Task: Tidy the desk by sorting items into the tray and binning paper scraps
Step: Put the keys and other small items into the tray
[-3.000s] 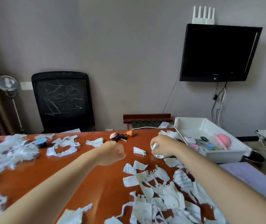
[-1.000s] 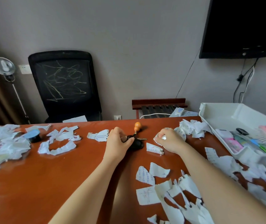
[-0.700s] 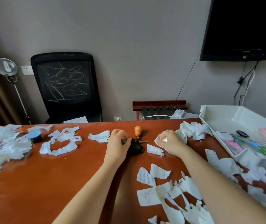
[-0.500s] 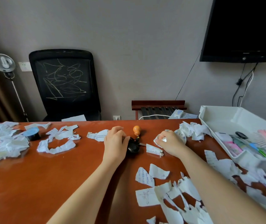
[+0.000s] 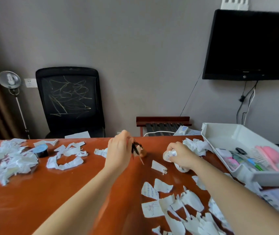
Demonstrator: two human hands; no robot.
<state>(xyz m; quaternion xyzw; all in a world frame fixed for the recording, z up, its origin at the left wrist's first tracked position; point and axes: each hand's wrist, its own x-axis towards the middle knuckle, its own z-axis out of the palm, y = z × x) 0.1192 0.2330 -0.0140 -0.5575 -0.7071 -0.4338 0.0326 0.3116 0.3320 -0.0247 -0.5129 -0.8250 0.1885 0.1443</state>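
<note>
The left hand (image 5: 119, 150) has its fingers curled in a pinch round a bunch of keys (image 5: 136, 148), which hangs clear of the table (image 5: 33, 200), well to the left of the white tray (image 5: 220, 131) and about level with its far end. A dark fob, a thin blade pointing down and something orange beside them show, though all of it is blurred. The right hand (image 5: 182, 156), between the keys and the tray, is closed round a crumpled wad of paper (image 5: 169, 154). Whether the pale ring under its heel is part of that wad cannot be told. The keys are probably small, hard and fairly dense, and loose on their ring, so they would swing and splay. Holding them by the fob or the ring looks safer than by one blade. They are not fragile, so they could simply be lowered among the pink brush (image 5: 267, 155) and pens in the tray. The torn paper scraps (image 5: 169, 204) left of the tray's near end are light and limp, best gathered by the handful.
</note>
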